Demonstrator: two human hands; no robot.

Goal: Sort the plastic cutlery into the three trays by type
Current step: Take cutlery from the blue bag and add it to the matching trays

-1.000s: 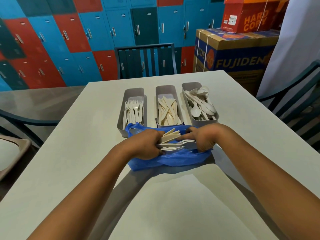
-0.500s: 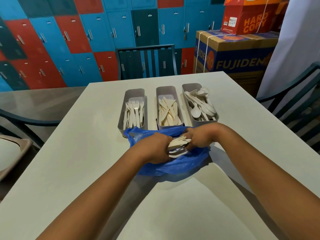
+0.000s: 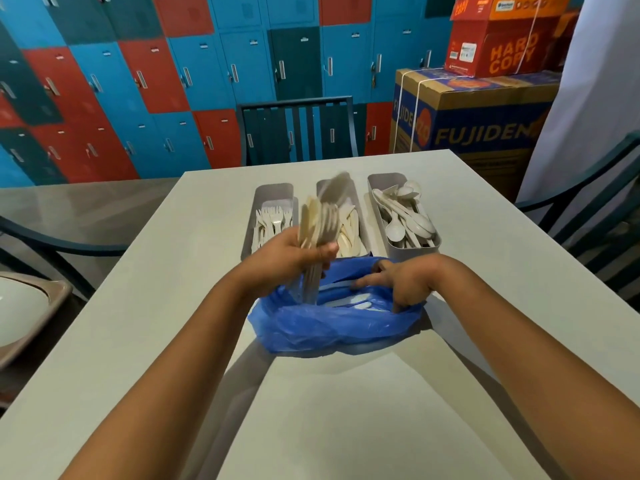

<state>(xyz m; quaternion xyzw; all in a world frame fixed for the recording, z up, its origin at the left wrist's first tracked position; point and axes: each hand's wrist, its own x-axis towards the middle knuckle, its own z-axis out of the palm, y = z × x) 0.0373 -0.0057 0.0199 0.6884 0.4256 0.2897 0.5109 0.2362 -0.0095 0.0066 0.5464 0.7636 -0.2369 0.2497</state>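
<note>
A: What fills the frame, biggest first?

B: The pale rectangular table (image 3: pixel 145 306) takes up the middle and bottom. At the centre sits a crumpled blue plastic bag (image 3: pixel 332 327), and just above it three grey oblong plastic trays stand side by side: the fork tray (image 3: pixel 273 194) at left, the knife tray (image 3: pixel 360 216) in the middle, the spoon tray (image 3: pixel 429 242) at right.

A: And the hands?

B: The left hand (image 3: pixel 294 258), centre frame, is clenched round a bundle of cream plastic cutlery (image 3: pixel 320 226), lifted upright above the bag's left edge and motion-blurred. The right hand (image 3: pixel 405 284), right of centre, has its fingers down inside the bag mouth; I cannot tell whether it grasps anything. More loose white cutlery in the bag (image 3: pixel 346 301) lies beside its fingertips.

A: How will those pieces handle?

B: My judgement: very light, thin, a little springy and smooth, so a fistful can fan out or slip. Taking them by the handles near mid-length should keep them aligned. The bundle looks mixed, though blur hides the types, so it likely needs separating before going into a tray.
</note>
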